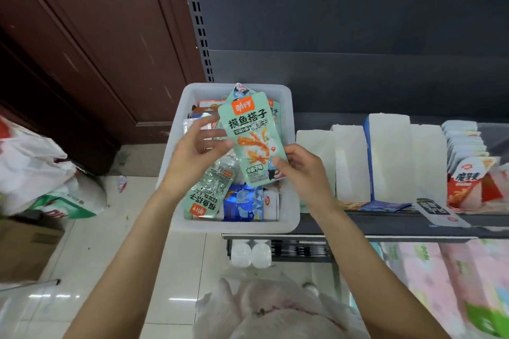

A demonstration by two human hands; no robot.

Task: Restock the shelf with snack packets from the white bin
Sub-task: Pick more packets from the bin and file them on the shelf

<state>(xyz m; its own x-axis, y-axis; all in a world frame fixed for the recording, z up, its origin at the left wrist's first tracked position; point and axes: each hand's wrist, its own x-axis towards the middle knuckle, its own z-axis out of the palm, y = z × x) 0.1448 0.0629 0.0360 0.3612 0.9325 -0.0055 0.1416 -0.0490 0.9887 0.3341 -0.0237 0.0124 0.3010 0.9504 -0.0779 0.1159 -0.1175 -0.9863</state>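
Head view looks down on both bare forearms reaching over a white bin [289, 209] that sits at the left end of a dark shelf [385, 224]. Far left, white plastic bags [41, 173] are heaped on the tiled floor [110, 256] beside a brown cardboard box [24, 248], in front of a dark red wooden door [91, 44]. Next comes the left hand [197, 150], blurred; its fingers are loosely spread and reach toward the left edge of a mint-green snack packet [252, 137], and whether they touch it I cannot tell. That packet is held upright above the bin, its printed face toward the camera. Inside the bin lie more packets: another mint-green packet [205, 195] turned upside down, a blue packet [242, 203] at the near wall, and others behind, partly hidden. The right hand [298, 166] pinches the lifted packet at its lower right corner, thumb on the front. Right of the bin, white cartons [385, 157] stand in a row on the shelf, and beyond them a row of red-and-white snack packets [468, 173] leans at the far right. Below the shelf edge sit pink wrapped packs [440, 278]. Another white plastic bag [275, 308] lies at the bottom centre.
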